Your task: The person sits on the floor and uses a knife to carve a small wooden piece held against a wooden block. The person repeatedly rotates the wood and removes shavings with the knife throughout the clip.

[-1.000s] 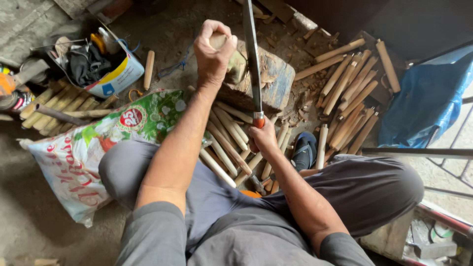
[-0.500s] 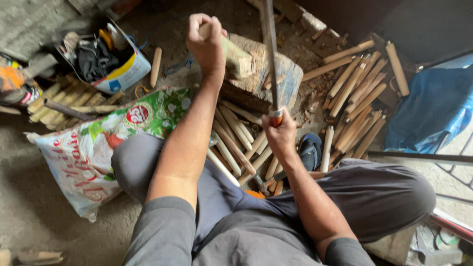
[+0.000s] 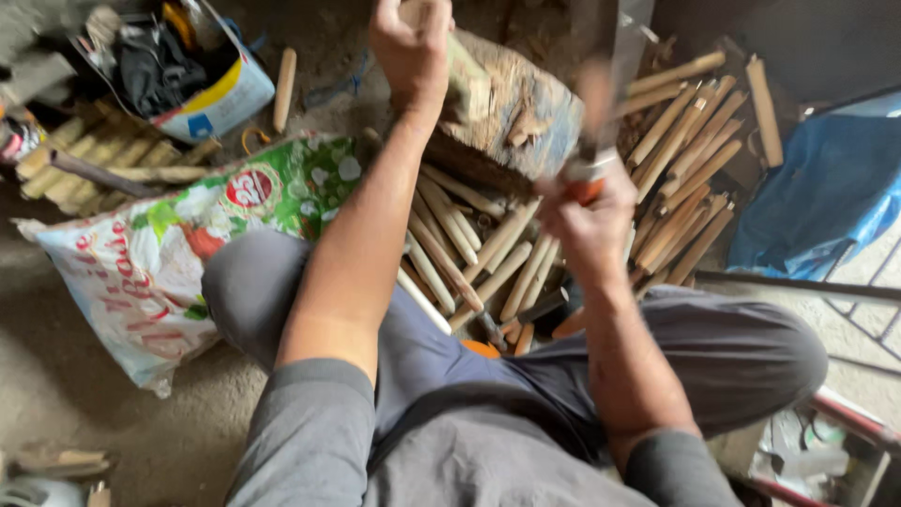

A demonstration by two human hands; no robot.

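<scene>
Gripping with curled fingers, the left hand (image 3: pixel 410 47) closes around a short wooden stick (image 3: pixel 413 11) stood on the chopping block (image 3: pixel 511 113). The right hand (image 3: pixel 589 221) is clenched tight on the orange handle of a long blade (image 3: pixel 601 84), blurred, raised just beside the block. Between the knees lies a heap of cut sticks (image 3: pixel 469 253). A cardboard box (image 3: pixel 202 94) at upper left holds dark cloth and odds; a printed sack (image 3: pixel 141 263) lies below it.

The left hand (image 3: pixel 410 49) grips a wooden stick (image 3: pixel 411 11) on the chopping block (image 3: pixel 511 108); the right hand (image 3: pixel 589 221) holds a blurred knife (image 3: pixel 601 84).
</scene>
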